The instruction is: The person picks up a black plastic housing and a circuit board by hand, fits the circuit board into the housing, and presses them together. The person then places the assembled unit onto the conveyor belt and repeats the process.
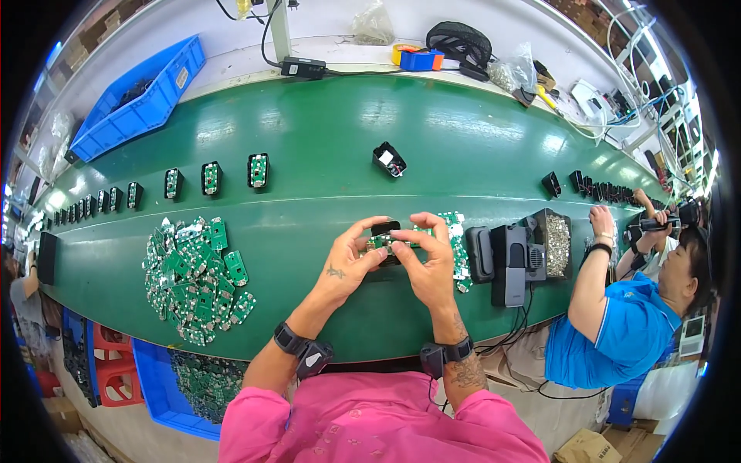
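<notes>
Surface point(309, 108): green, beneath the left fingers point(351, 234) and right fingers point(437, 228). Blue crate point(154, 116): beyond them, far left; pale label point(182, 77), lettering too small to read. Black casing point(384, 228): gripped by both sets of fingers; green circuit board point(379, 242) shows between them.

A worker's left hand point(349, 261) and right hand point(431, 262) hold a small green circuit board point(379, 243) with a black plastic casing point(384, 228) over a long green worktop point(309, 174), between a loose heap of green circuit boards point(193, 276) and a co-worker in a bright blue shirt point(617, 332).
</notes>
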A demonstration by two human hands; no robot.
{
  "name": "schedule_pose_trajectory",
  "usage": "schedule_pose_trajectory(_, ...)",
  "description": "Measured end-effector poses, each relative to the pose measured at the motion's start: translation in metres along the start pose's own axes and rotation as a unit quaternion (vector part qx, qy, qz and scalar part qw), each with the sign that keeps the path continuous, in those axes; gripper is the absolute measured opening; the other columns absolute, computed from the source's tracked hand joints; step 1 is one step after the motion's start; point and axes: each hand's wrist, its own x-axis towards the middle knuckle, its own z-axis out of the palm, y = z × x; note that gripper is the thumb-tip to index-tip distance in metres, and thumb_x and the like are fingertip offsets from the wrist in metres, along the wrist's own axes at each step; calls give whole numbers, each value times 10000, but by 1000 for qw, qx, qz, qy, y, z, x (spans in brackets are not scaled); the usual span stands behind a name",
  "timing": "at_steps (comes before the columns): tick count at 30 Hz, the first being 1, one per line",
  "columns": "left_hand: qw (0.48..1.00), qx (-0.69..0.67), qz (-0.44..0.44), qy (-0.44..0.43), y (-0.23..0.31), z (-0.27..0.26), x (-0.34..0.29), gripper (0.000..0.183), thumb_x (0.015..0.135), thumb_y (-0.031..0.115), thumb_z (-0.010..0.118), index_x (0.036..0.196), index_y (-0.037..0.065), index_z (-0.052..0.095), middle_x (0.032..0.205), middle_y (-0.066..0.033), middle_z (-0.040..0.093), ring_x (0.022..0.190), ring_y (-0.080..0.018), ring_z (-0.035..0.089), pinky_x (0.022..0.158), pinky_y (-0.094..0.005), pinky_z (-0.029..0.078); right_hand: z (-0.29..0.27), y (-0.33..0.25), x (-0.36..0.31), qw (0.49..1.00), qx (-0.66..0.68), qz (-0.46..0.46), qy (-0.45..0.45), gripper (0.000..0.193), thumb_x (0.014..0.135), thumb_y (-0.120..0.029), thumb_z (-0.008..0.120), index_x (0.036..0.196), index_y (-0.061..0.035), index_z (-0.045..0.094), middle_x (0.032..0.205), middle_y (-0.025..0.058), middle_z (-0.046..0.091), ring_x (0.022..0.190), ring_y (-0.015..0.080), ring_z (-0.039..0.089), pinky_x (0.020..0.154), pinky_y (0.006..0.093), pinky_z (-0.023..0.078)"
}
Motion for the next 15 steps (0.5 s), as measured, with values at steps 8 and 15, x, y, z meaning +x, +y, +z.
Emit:
schedule_pose_trajectory(8, 999, 8, -28, -40, -2, 6, 1, 534, 910, 112, 682, 1411, 86, 497, 993, -27, 649, 840, -60, 588, 728, -225, 516, 1, -4, 1, 999, -10, -8, -50, 185, 849, -56, 713, 1019, -108, 765, 1335, 117, 526, 1201, 240, 504, 933, 364, 486)
schedule_pose_trajectory(15, 998, -29, -48, -21, -6, 4, -1, 543, 911, 59, 645, 1425, 70, 474, 1033, -52, 657, 882, -78, 636, 727, -226, 546, 4, -3, 0, 995, 70, 6, -70, 156, 858, -81, 711, 1007, -92, 757, 1298, 102, 564, 1237, 255, 481, 960, 372, 464)
